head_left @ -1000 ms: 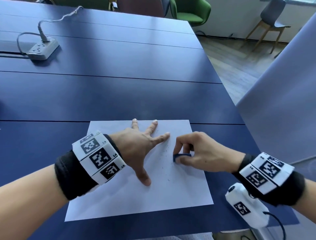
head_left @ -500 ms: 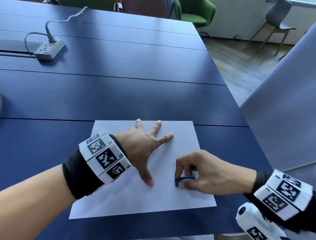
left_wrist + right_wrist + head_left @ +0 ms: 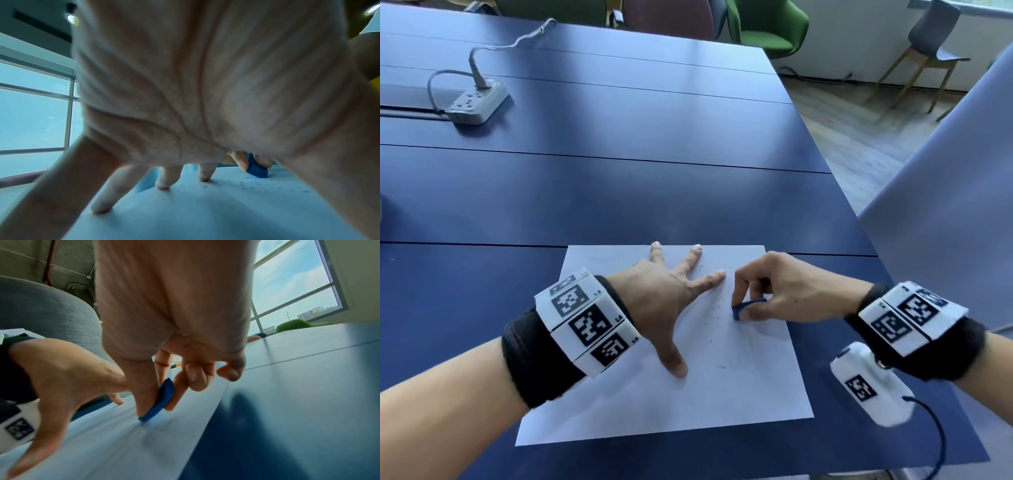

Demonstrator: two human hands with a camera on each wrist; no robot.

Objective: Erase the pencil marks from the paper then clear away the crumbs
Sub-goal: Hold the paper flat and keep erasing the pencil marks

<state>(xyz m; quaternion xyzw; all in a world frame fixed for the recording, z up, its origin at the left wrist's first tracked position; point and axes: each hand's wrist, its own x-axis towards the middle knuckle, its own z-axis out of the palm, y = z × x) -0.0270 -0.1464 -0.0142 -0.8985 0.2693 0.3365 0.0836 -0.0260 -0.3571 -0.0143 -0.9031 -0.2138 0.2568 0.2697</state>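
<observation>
Head view: left hand splayed flat, fingers apart, pinning paper to worktop. Right hand pinching blue eraser, now back up at mid-sheet from the lower spot half a second ago; so rubbing in strokes, likely unfinished. Crumbs scattered beside it, not yet cleared.

Left wrist view: fingertips planted on paper, eraser beyond.

Right wrist view: thumb and fingers clamped on eraser, edge touching paper, blurred.
</observation>
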